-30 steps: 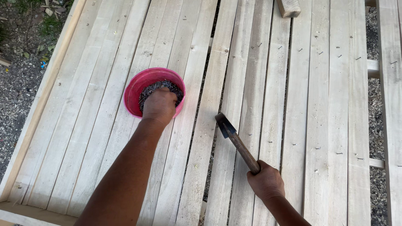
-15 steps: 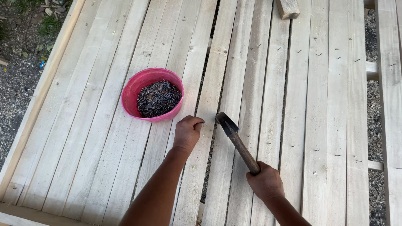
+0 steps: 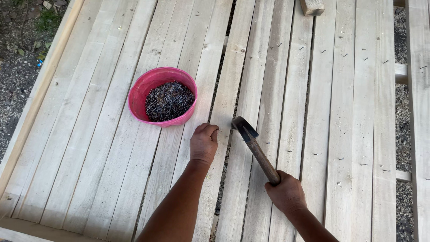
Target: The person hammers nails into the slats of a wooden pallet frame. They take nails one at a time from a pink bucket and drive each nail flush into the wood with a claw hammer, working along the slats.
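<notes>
One pink bowl (image 3: 162,96) of dark nails sat left of centre on the pale wooden slats (image 3: 340,134). The left hand (image 3: 204,143), curled closed, rested just below it; whether it held anything was hidden. The right hand (image 3: 285,193) clenched one hammer (image 3: 254,147), lower centre.

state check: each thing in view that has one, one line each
left hand: fist closed, resting on a slat beside the bowl; any contents hidden
right hand: shut on the hammer handle
hammer: held at a slant, head near the left fist
pink bowl: upright on the slats, holding dark nails
nails: loose heap in the bowl
wooden slats: laid side by side, gaps between, a few nails driven in
wood block: lying at the top edge
</notes>
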`<state>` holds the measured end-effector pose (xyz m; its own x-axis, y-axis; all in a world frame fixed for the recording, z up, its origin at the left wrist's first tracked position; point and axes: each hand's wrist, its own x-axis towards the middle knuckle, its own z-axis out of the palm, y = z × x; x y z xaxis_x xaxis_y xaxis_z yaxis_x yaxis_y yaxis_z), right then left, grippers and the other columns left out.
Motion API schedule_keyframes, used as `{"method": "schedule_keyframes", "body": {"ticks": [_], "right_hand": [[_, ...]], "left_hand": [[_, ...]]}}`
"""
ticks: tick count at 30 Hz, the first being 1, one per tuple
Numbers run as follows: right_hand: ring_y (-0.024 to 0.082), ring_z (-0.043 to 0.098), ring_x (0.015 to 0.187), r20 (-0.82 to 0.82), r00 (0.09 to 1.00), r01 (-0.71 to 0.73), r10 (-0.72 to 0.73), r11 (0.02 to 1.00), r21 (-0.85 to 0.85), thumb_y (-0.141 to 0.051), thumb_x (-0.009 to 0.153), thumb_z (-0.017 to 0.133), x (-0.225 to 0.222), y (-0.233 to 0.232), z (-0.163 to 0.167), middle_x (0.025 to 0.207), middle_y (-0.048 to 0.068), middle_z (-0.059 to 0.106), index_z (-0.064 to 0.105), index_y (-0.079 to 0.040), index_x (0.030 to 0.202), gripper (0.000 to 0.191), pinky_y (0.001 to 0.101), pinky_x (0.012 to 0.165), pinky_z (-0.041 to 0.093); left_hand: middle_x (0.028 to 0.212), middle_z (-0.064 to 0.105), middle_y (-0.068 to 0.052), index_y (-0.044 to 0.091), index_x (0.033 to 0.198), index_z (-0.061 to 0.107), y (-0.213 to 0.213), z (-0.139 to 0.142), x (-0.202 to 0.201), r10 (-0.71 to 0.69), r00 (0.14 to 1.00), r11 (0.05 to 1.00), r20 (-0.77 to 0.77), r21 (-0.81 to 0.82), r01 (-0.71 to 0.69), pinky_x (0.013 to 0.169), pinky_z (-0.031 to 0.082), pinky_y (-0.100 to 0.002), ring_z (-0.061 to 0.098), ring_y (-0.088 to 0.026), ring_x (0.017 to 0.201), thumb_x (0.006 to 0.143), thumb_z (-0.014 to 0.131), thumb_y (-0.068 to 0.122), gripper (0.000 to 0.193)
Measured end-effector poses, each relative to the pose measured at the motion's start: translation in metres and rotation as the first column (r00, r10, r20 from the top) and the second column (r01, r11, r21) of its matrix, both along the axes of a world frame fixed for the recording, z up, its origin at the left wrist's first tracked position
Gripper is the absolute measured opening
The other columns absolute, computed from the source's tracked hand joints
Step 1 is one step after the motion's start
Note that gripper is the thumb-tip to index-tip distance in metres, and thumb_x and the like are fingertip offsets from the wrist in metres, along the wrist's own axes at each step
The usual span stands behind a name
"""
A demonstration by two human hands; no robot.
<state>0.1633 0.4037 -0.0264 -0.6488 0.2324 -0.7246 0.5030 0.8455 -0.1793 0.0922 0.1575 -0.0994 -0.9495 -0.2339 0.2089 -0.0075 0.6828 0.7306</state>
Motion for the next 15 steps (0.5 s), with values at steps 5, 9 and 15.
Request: {"method": "schedule_keyframes", "body": {"ticks": [5,9,15], "right_hand": [[0.017,0.069,0.064,0.009,0.999,0.048,-0.048,0.998,-0.032,-0.024,0.09,0.066,0.0,-0.001,-0.002,0.073,0.008,0.072,0.07,-0.012,0.118,0.031,0.0382,0.07,0.063],[0.016,0.069,0.061,0.015,0.991,0.132,-0.131,0.984,-0.123,-0.027,0.088,0.075,0.003,-0.002,0.002,0.072,0.008,0.071,0.07,-0.009,0.114,0.033,0.0367,0.068,0.063],[0.017,0.061,0.054,0.057,0.99,0.133,-0.125,0.978,-0.158,-0.034,0.09,0.076,0.01,-0.007,0.019,0.065,0.01,0.065,0.073,-0.004,0.105,0.034,0.0387,0.064,0.06]], "left_hand": [[0.101,0.066,-0.008,0.009,0.097,0.07,0.006,-0.005,0.0,-0.03,0.999,0.992,0.026,-0.123,0.032,0.083,0.057,-0.043,0.064,-0.032,0.098,0.089,0.069,0.008,0.008],[0.105,0.063,-0.01,0.006,0.096,0.068,0.005,-0.01,-0.001,-0.077,0.995,0.982,0.056,-0.168,0.085,0.087,0.056,-0.043,0.061,-0.033,0.101,0.083,0.07,0.004,0.013],[0.105,0.062,-0.008,0.006,0.088,0.072,0.003,-0.016,0.0,-0.035,0.996,0.997,0.079,-0.061,0.04,0.088,0.056,-0.042,0.061,-0.031,0.102,0.081,0.072,0.002,0.008]]}}
